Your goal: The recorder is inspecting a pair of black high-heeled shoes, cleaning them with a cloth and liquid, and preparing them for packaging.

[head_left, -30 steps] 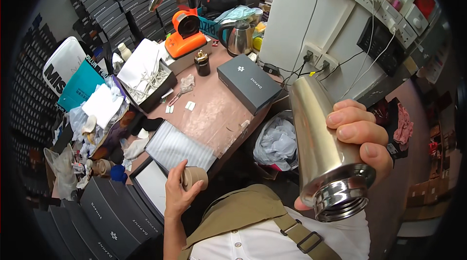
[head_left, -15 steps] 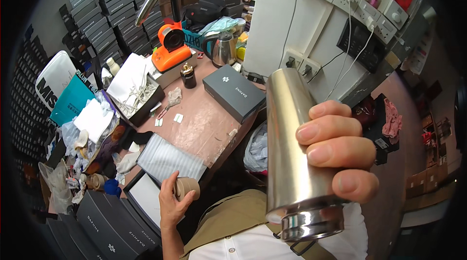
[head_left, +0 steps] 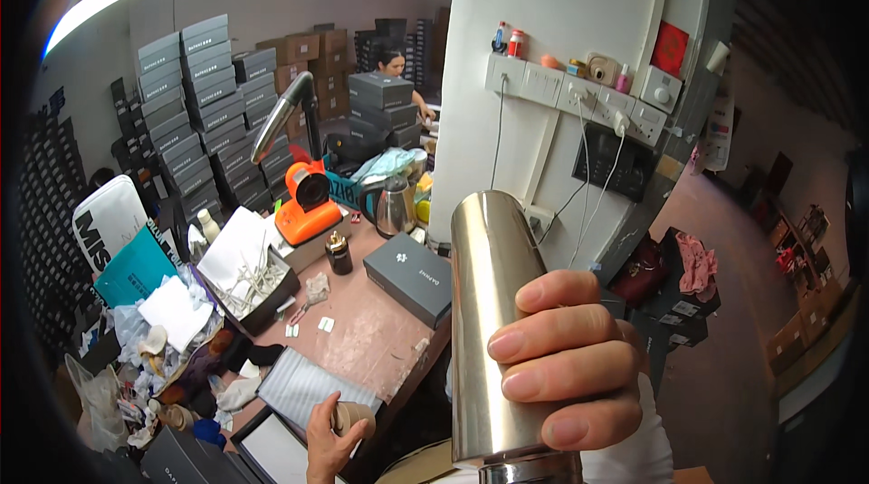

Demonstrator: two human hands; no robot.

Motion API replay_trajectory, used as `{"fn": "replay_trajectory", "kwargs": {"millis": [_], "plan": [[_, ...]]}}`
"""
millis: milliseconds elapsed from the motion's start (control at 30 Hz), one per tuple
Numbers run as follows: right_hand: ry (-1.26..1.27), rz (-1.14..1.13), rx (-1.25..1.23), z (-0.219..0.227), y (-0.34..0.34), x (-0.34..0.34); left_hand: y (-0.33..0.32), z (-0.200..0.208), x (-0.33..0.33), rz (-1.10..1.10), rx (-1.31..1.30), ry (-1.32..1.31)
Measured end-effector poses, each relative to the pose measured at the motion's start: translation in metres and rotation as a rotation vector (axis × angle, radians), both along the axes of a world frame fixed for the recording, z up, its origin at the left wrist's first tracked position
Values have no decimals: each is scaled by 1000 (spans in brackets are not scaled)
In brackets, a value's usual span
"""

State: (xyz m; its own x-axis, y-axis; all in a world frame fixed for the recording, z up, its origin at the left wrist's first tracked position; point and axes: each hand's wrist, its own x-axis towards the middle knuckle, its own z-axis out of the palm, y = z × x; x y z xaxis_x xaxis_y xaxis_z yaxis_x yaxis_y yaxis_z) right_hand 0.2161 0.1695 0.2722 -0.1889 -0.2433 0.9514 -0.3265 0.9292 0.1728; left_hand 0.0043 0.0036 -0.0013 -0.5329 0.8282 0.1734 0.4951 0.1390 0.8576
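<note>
A brushed steel vacuum flask [head_left: 484, 321] fills the foreground right of centre, close to me. My right hand [head_left: 575, 357] is closed around its body, with the fingers showing on the right side. The flask's base points up and away, and its shiny neck is at the bottom edge, partly cut off. Lower down, my left hand [head_left: 328, 443] grips a small round beige cup or lid [head_left: 354, 417] between thumb and fingers. That hand is over the near edge of the table, by a sheet of white wrapping [head_left: 312, 383] and an open dark box.
On the pinkish table [head_left: 362, 339] are a dark grey shoebox [head_left: 407, 276], a black bottle [head_left: 339, 254], an orange device [head_left: 308, 208], a kettle [head_left: 394, 208] and a box of white sticks [head_left: 253, 289]. Another person [head_left: 393, 65] is behind stacked boxes. Sockets and cables line the wall.
My view has tilted upward, so the table sits lower and ceiling lights show. The flask and my right hand appear lower and further left. Both hands keep their holds.
</note>
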Motion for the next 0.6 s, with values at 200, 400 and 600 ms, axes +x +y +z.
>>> {"fn": "replay_trajectory", "kwargs": {"millis": [200,400,600], "plan": [[28,-53,81,20,-14,2,-1,-10,-7,2,-59,45],[173,-30,316,36,-16,-6,9,-27,-16,-17,-28,53],[102,20,509,64,-21,-2,13,-44,-23,-14,127,111]]}}
